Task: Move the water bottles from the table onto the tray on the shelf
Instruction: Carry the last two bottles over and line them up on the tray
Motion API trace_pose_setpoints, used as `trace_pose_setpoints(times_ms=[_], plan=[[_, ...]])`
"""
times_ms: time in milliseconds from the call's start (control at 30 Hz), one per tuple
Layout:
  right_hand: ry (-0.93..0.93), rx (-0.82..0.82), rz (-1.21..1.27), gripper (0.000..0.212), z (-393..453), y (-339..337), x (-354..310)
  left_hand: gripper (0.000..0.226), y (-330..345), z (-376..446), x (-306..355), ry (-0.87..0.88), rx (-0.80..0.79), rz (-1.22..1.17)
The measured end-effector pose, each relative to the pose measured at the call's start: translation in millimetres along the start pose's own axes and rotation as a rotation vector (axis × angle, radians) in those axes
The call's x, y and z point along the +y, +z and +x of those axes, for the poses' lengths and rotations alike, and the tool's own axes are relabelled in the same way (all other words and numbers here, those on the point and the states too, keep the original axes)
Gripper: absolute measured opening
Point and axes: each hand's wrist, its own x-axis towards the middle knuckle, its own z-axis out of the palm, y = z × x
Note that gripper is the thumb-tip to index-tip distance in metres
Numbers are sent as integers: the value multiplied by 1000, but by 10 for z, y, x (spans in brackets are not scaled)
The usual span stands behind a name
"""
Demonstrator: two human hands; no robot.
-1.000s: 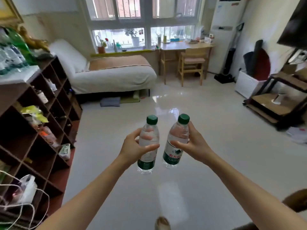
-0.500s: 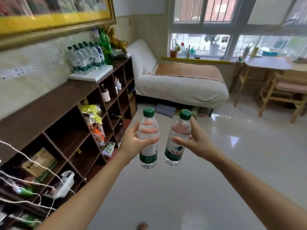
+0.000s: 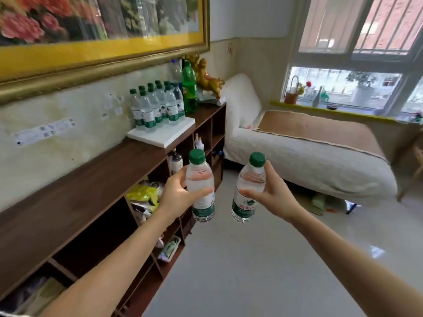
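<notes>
My left hand (image 3: 175, 194) grips a clear water bottle (image 3: 201, 179) with a green cap and green label, held upright. My right hand (image 3: 273, 194) holds a second such bottle (image 3: 248, 191), tilted slightly to the right. Both bottles hang in the air over the floor, beside the shelf's front edge. On top of the dark wooden shelf (image 3: 91, 179) lies a white tray (image 3: 164, 136). Several green-capped water bottles (image 3: 155, 106) stand on the tray's far part. The tray's near part is bare.
A tall green soda bottle (image 3: 189, 88) and a golden figurine (image 3: 206, 76) stand behind the tray. A large framed painting (image 3: 103, 30) hangs above the shelf. A white-covered bed (image 3: 309, 156) lies ahead on the right, under the window. The shelf's cubbies hold bags and bottles.
The view has swung left and moved closer to the shelf. The tray with its bottles is now larger and nearer. Both hands still hold their bottles, a little farther apart.
</notes>
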Motion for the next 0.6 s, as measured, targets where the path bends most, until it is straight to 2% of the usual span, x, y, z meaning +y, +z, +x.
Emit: trace_pose_setpoints(times_ms=[367, 600], plan=[[-140, -241, 84, 55, 3071, 400, 646, 44, -514, 2384, -672, -74, 382, 35], [-227, -395, 95, 70, 4795, 947, 669, 38, -977, 3506, -977, -84, 537, 56]])
